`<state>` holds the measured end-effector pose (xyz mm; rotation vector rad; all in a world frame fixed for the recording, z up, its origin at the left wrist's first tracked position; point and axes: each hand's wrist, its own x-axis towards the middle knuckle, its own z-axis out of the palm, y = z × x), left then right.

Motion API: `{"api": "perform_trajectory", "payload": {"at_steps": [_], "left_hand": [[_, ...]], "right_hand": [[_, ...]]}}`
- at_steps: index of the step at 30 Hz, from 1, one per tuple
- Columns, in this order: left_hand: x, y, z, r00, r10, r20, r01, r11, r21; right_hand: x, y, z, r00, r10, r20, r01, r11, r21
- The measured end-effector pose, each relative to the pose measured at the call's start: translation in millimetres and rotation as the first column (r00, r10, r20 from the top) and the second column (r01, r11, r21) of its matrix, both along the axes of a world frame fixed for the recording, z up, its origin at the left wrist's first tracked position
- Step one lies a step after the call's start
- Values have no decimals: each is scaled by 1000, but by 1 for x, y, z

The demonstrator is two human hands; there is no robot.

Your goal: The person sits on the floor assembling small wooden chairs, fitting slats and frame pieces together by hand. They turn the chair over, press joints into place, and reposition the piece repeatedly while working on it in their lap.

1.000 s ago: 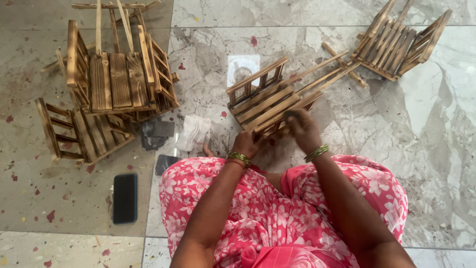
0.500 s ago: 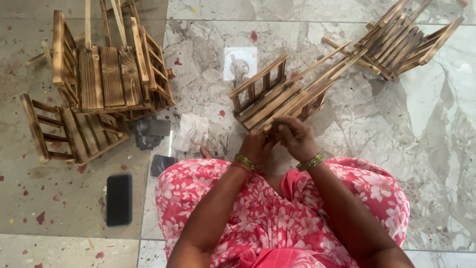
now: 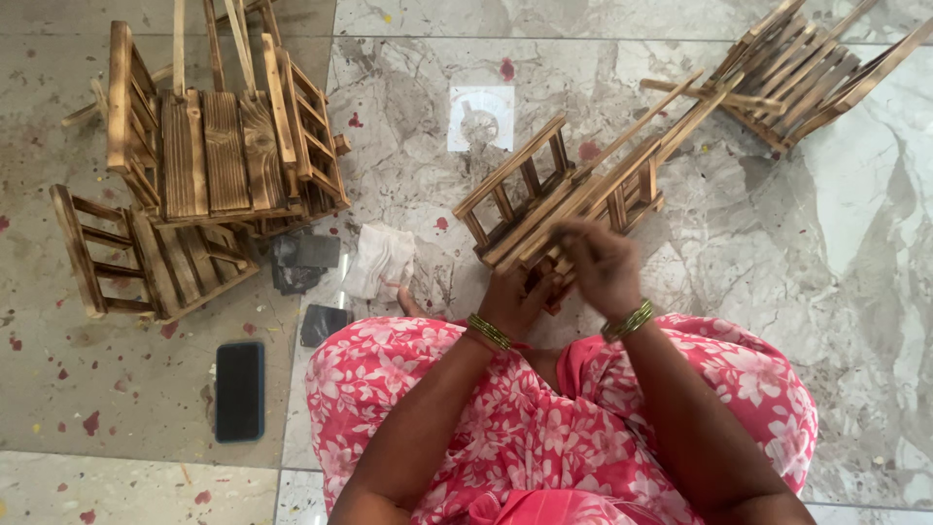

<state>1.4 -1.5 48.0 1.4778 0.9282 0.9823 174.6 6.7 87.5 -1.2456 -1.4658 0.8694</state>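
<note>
**Both hands drawn together in front of the lap**

The left hand (image 3: 513, 299) is curled, fingers closed upward, wrist bent. The right hand (image 3: 603, 264) lies just beside it, blurred, fingers bent over the left fingertips. Both forearms angle inward.

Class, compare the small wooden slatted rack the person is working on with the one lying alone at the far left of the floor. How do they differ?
The held rack is gripped by the left hand and right hand; the far-left rack lies untouched. The held rack has long sticks jutting out; the far-left rack shows none. Both are scorched brown slatted wood.
</note>
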Motion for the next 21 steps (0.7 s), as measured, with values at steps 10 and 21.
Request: {"api": "perform_trajectory", "payload": {"at_steps": [10, 21], "left_hand": [[-4, -4, -1, 999, -19, -44, 16, 998, -67], [-5, -4, -16, 935, -76, 346, 160, 962, -223]], "right_hand": [[8, 12, 10, 994, 105, 43, -106, 994, 32], [-1, 17, 48, 896, 130, 424, -188, 978, 96]]}}
